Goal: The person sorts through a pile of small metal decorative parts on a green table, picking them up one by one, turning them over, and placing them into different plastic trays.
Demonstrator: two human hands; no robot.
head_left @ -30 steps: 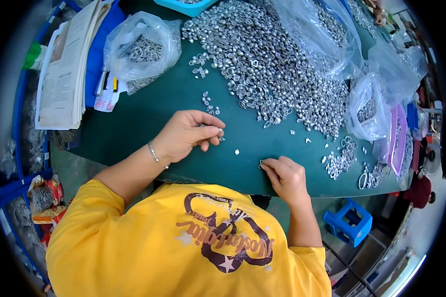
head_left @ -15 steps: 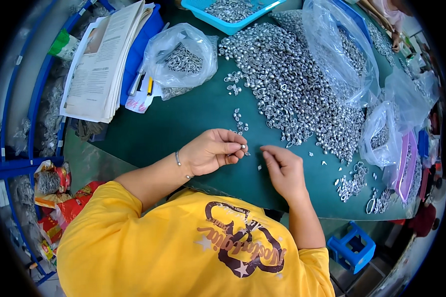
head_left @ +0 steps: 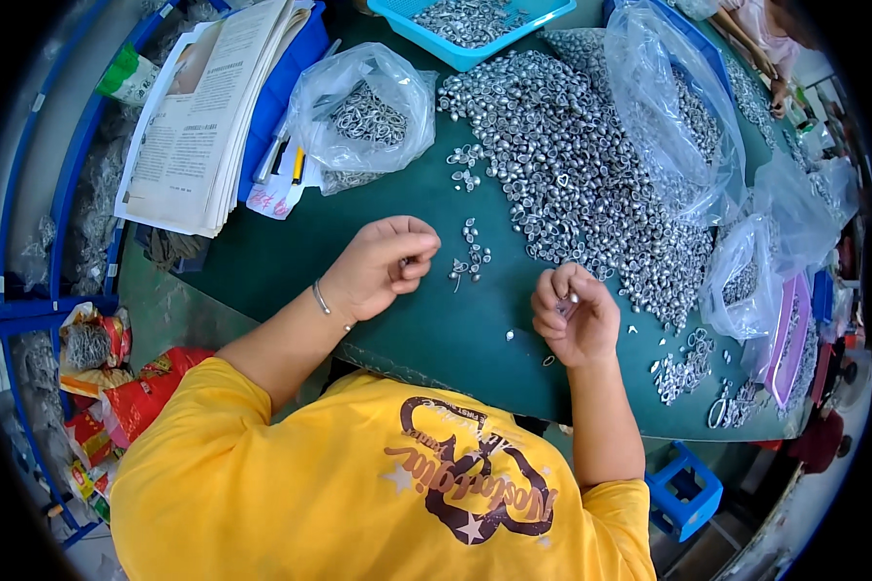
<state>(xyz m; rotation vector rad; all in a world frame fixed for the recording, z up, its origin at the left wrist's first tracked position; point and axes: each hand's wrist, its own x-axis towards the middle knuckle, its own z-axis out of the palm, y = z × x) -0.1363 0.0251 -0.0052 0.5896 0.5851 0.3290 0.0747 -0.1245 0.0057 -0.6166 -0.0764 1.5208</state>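
My left hand (head_left: 389, 266), with a thin silver bangle (head_left: 321, 296) at the wrist, hovers over the green table. Its thumb and fingers are closed together, and whatever they hold is hidden. To the right, my right hand (head_left: 579, 315) is turned partly palm up with curled fingers. A small silver metal piece (head_left: 565, 306) shows between those fingers. Between the hands lies a short row of small silver pieces (head_left: 472, 257), some joined or touching. Just beyond my right hand spreads a large heap of silver teardrop-shaped metal pieces (head_left: 562, 165).
A clear bag of metal parts (head_left: 363, 121) stands beside papers (head_left: 203, 126) on a blue bin. At the back is a turquoise basket (head_left: 470, 53). More plastic bags (head_left: 673, 126) and small piles (head_left: 683, 368) lie right. A blue stool (head_left: 686, 494) stands below; another person's hand (head_left: 778, 97) shows far right.
My hands have moved apart, the left one leftward and the right one slightly rightward. The right hand has rolled palm up, showing a small metal piece. A small silver bead in my left hand no longer shows.
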